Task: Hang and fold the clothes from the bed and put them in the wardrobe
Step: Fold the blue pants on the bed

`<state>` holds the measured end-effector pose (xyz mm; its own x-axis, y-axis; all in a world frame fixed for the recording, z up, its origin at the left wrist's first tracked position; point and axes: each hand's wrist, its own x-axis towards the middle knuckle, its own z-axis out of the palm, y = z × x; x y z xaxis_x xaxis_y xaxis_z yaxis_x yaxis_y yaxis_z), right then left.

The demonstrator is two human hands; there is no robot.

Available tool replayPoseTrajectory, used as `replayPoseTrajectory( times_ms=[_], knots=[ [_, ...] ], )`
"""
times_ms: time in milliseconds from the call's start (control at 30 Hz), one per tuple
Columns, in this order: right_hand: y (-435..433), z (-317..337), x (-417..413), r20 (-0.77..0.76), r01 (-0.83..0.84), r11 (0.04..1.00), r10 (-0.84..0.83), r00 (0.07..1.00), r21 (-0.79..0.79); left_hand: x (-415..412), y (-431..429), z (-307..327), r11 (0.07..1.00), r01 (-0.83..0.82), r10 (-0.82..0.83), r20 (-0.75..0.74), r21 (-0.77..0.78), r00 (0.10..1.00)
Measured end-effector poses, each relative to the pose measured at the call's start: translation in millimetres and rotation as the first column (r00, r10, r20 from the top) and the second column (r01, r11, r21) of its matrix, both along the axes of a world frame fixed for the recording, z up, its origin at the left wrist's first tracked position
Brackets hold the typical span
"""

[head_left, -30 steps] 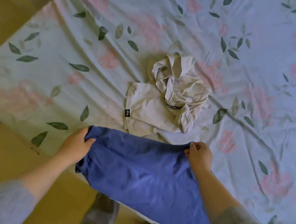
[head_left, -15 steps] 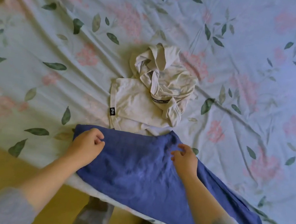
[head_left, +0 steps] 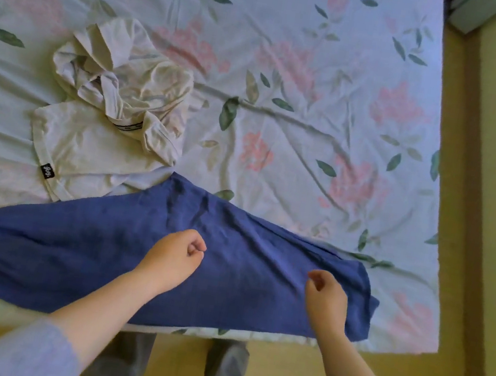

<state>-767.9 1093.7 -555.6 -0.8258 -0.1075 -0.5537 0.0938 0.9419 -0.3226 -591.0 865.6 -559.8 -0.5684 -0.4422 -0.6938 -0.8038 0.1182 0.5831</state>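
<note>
Left hand [head_left: 172, 255], grip fisted empty above blue garment [head_left: 73, 254], right hand [head_left: 325, 296] alongside, grip curled, hold unclear

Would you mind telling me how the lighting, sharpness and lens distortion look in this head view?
In the head view the light is soft and even, with no glare; the same view shows a faint shadow on the blue garment beside the left hand; its wide lens bows the edges of the bed; head-view detail is slightly soft, so the label on the white garment is unreadable.
</note>
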Motion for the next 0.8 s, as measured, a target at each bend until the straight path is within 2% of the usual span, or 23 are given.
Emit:
replayPoseTrajectory(
  times_ms=[200, 400, 567, 700, 800],
  knots=[
    [91.9, -8.7, -41.8, -0.013, -0.074, 0.993, 0.076, 0.997, 0.089, -61.1, 81.4, -12.5, 0.985, 0.173, -0.173, -0.001, 0.019, 0.985],
    [137.1, -33.2, -79.7, -0.031, 0.132, 0.991, -0.132, 0.991, 0.008, -108.9, 135.8, -29.0, 0.973, 0.232, -0.232, -0.005, 0.01, 0.973],
    [145.2, -45.5, -107.0, -0.01, 0.216, 0.972, -0.218, 0.976, -0.095, -134.4, 155.2, -50.1, 0.965, 0.26, -0.26, 0.016, -0.023, 0.966],
    [158.5, -43.3, -87.5, -0.206, 0.056, 0.965, -0.111, 0.972, -0.255, -144.4, 158.4, -61.0, 0.963, 0.258, -0.257, 0.033, -0.075, 0.966],
    [182.4, -39.8, -42.7, -0.16, -0.041, 0.931, -0.019, 0.987, -0.362, -141.4, 161.1, -62.4, 0.955, 0.281, -0.277, 0.054, -0.098, 0.959]
  ],
)
